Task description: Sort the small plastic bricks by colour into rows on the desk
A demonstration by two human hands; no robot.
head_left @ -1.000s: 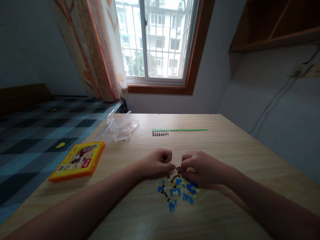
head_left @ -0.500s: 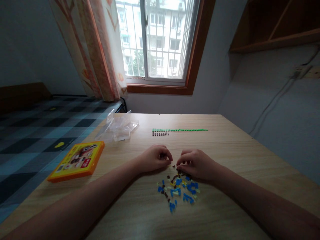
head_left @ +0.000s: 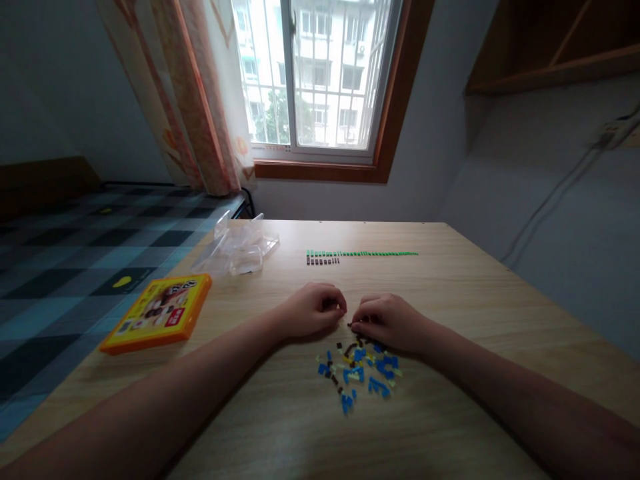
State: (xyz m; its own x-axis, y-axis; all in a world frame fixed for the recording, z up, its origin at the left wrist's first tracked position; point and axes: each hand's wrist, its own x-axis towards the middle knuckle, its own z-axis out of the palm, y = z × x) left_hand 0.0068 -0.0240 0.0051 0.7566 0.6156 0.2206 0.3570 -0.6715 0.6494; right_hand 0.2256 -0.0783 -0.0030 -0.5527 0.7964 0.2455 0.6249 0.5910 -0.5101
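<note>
Fingertips of my right hand (head_left: pixel 387 319) are closed at a small brown building brick (head_left: pixel 349 325) on the wooden table. Just left of it, my left hand (head_left: pixel 313 310) is curled with thumb and forefinger pressed together; whatever they may hold is too small to make out. In front of both hands lies a loose pile of small bricks, with blue bricks (head_left: pixel 387 365), dark brown bricks (head_left: pixel 335 379), and some yellow and pale green ones. Part of the pile is hidden under my right hand. Beyond the hands runs a long row of green bricks (head_left: pixel 355 253), with a shorter row of brown bricks (head_left: pixel 320 261) below it.
On the left of the table (head_left: pixel 260 427) lies a yellow-orange box (head_left: pixel 157 313) with a printed lid. Behind it stand clear plastic containers (head_left: pixel 245 250). A bed with a checked cover (head_left: pixel 65 267) adjoins the table's left side; a window (head_left: pixel 325 80) is ahead.
My right hand has shifted slightly left and its fingertips have come to the small brown brick. My left hand stays curled nearby. The whole view has moved a little.
</note>
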